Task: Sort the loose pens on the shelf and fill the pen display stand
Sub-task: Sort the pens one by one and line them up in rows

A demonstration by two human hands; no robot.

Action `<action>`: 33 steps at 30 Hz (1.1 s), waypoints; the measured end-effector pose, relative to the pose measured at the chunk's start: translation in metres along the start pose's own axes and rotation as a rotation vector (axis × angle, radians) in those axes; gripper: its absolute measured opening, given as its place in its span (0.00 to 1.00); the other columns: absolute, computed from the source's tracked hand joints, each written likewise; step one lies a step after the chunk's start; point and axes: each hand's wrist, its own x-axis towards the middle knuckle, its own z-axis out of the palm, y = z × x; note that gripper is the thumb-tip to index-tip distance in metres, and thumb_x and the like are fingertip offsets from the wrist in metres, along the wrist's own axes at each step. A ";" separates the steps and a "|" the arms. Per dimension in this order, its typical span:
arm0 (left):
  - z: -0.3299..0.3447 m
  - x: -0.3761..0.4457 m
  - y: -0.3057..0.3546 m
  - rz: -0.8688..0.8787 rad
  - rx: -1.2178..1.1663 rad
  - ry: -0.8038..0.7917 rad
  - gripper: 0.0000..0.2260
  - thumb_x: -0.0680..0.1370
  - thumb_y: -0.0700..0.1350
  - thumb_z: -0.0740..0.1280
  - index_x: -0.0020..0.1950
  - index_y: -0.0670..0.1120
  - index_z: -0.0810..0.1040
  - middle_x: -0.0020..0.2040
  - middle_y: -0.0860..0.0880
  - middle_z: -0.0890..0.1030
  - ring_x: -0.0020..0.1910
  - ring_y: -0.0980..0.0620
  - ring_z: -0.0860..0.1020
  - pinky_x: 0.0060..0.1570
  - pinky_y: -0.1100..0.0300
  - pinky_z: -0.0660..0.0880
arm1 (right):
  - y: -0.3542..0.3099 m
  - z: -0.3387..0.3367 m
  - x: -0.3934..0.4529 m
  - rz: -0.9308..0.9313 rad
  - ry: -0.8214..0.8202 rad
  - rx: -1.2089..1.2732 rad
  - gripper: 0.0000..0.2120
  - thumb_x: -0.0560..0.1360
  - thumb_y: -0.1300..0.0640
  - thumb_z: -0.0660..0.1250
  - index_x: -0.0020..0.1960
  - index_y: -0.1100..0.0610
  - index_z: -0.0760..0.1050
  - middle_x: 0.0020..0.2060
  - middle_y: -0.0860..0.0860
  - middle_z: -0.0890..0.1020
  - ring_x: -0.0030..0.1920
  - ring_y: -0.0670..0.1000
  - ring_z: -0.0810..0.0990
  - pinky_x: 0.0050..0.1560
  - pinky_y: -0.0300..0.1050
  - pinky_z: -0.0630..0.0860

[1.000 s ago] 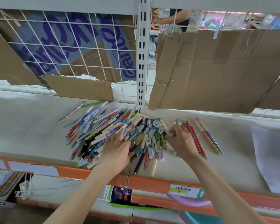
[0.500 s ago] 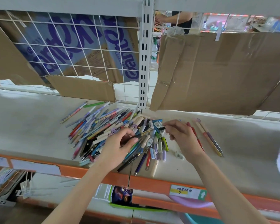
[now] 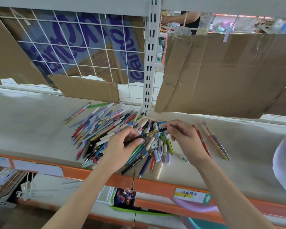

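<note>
A second ago both hands lay flat among the loose pens, palms down in the heap; now they have risen just above it and share a single black-and-gold pen between them, so one item has been singled out from the jumble and the sorting has moved from rummaging to handling a chosen piece. The left hand pinches the dark lower end between thumb and fingers, while the right hand pinches the upper black end with thumb and forefinger. The pen's long axis runs slantwise, from lower left by the left thumb up to the right toward the right fingertips, lying nearly level over the pile of pens on the shelf. The gold section sits midway (it may be a cap joint or a bare nib section; the view is too small to say), so which end is the writing tip cannot be told for certain. To the right, apart from the heap, a few red pens and a pair of longer pens lie roughly parallel, seemingly sorted. No display stand is in view.
</note>
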 end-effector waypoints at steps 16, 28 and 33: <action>0.003 0.012 0.009 -0.031 0.015 -0.070 0.05 0.77 0.44 0.66 0.42 0.51 0.76 0.33 0.55 0.78 0.34 0.61 0.76 0.38 0.72 0.71 | 0.014 0.001 0.011 -0.027 -0.039 0.064 0.08 0.78 0.61 0.62 0.46 0.54 0.79 0.31 0.46 0.78 0.33 0.44 0.72 0.36 0.34 0.72; 0.001 0.011 -0.023 -0.240 0.104 -0.097 0.05 0.81 0.46 0.58 0.48 0.49 0.71 0.34 0.53 0.78 0.30 0.66 0.73 0.33 0.72 0.68 | 0.072 -0.024 0.012 0.099 0.145 -0.951 0.10 0.75 0.55 0.66 0.40 0.56 0.65 0.31 0.46 0.71 0.32 0.49 0.70 0.28 0.39 0.60; -0.002 0.008 -0.033 -0.287 0.086 -0.061 0.04 0.82 0.44 0.57 0.49 0.48 0.70 0.33 0.53 0.77 0.33 0.59 0.75 0.41 0.58 0.72 | 0.065 -0.019 0.011 0.063 0.060 -1.063 0.08 0.74 0.53 0.64 0.41 0.55 0.67 0.41 0.48 0.72 0.45 0.50 0.72 0.41 0.39 0.63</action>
